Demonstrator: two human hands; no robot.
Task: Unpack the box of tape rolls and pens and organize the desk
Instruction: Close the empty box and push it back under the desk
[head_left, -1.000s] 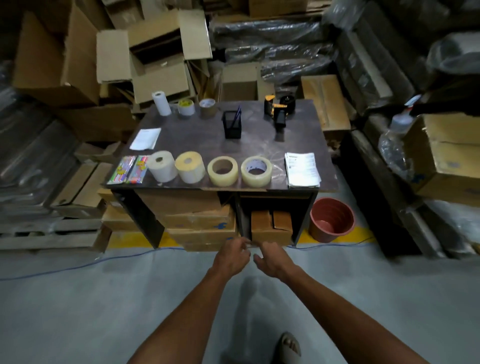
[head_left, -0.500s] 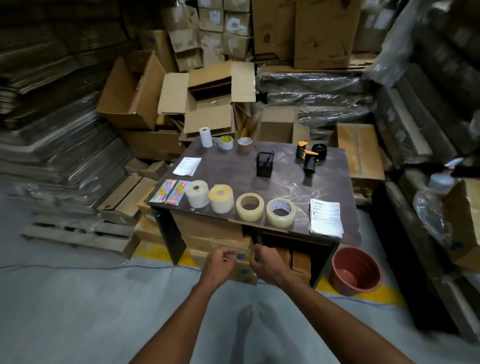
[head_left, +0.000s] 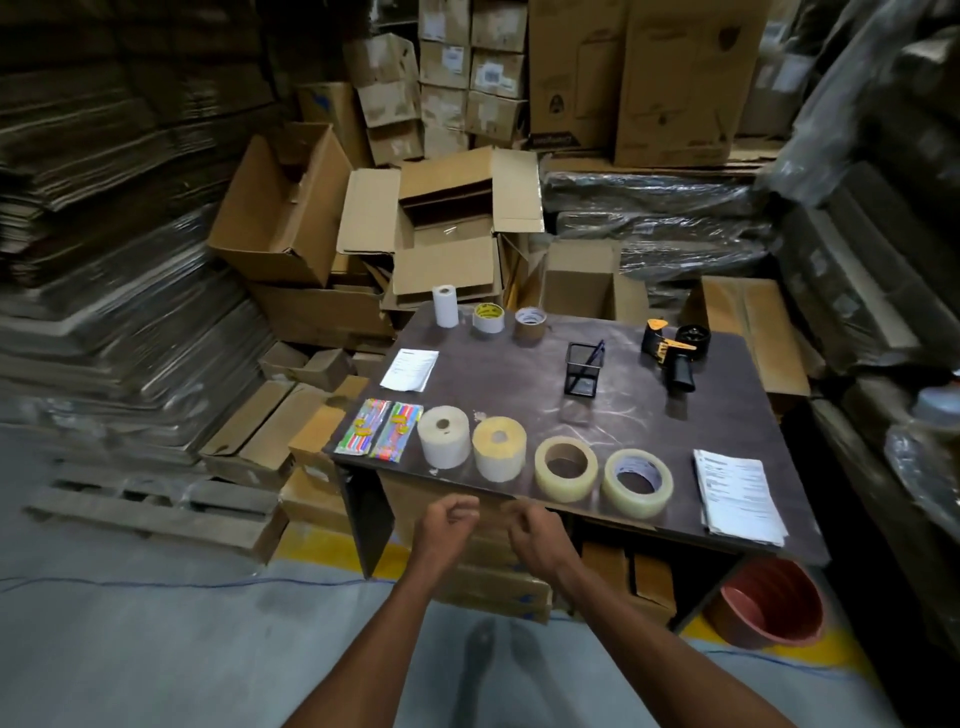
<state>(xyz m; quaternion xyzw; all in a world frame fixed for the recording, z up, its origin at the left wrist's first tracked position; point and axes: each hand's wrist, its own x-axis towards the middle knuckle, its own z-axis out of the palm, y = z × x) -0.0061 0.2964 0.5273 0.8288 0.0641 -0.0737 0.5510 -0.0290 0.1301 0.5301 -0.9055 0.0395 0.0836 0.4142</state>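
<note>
The dark desk (head_left: 519, 384) carries a front row of rolls: a white roll (head_left: 443, 435), a yellowish roll (head_left: 498, 448) and two clear tape rolls (head_left: 566, 467) (head_left: 637, 482). Two colourful pen packs (head_left: 379, 428) lie at the front left corner. At the back stand a white paper roll (head_left: 445, 305), a yellow-cored tape (head_left: 488, 317) and a brown tape (head_left: 530, 323). A black mesh pen holder (head_left: 584, 369) holds a pen. My left hand (head_left: 447, 525) and my right hand (head_left: 535, 535) hover side by side before the desk's front edge, fingers curled, holding nothing.
A tape dispenser (head_left: 672, 348) lies at the back right, a paper stack (head_left: 737, 488) at the front right, a slip (head_left: 410, 369) at the left. Cardboard boxes (head_left: 509, 582) fill the space under the desk. A red basin (head_left: 769, 603) and a pallet (head_left: 156, 509) flank it; open boxes (head_left: 457, 223) pile behind.
The view has tilted up and moved closer to the desk. Both hands have risen from knee height to just below the front edge, still close together and holding nothing.
</note>
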